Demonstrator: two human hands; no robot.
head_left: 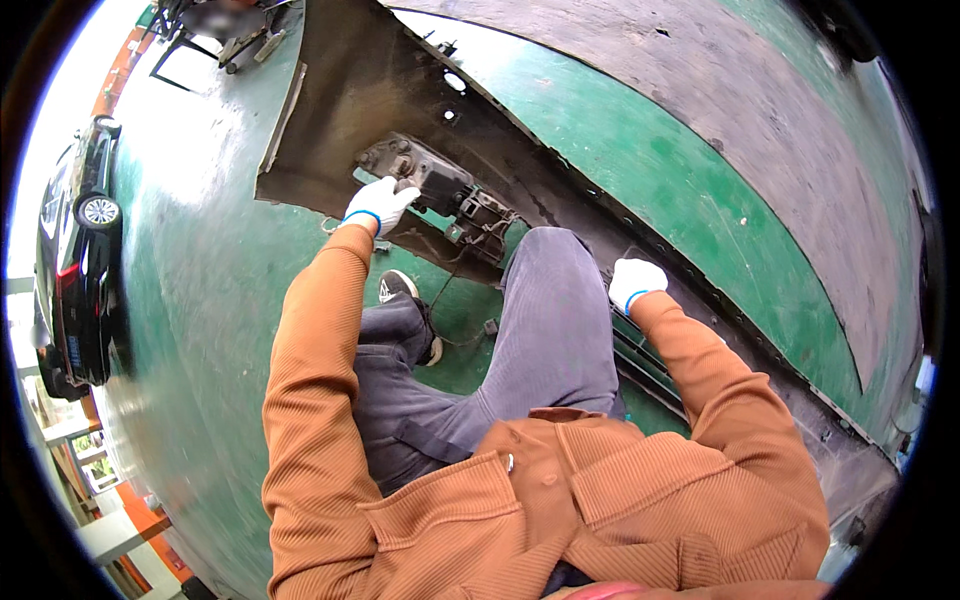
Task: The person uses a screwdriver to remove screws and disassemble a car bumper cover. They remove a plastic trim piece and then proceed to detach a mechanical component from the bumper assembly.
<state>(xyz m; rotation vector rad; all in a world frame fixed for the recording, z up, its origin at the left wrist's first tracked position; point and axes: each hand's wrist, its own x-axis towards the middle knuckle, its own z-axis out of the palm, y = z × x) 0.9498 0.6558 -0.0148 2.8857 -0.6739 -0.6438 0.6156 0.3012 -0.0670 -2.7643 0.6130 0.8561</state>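
In front of me stands a large, dark, dusty car body panel [330, 100], slanting from upper left to lower right. A black housing with a bracket and wires [440, 185] is on its inner side. My left hand [378, 206], in a white glove with a blue cuff, is at the left end of this housing; its fingers are curled in, and what they hold is hidden. My right hand [638, 282], gloved alike, is closed like a fist beside the panel's long edge, right of my knee. What lies inside it cannot be seen.
A thin cable with a small connector [490, 327] hangs down to the green floor [200, 300] by my shoe. Beyond the panel lies a wide grey sheet [740, 90]. A black car [85, 240] is parked at far left, and a wheeled stand [215, 45] is at upper left.
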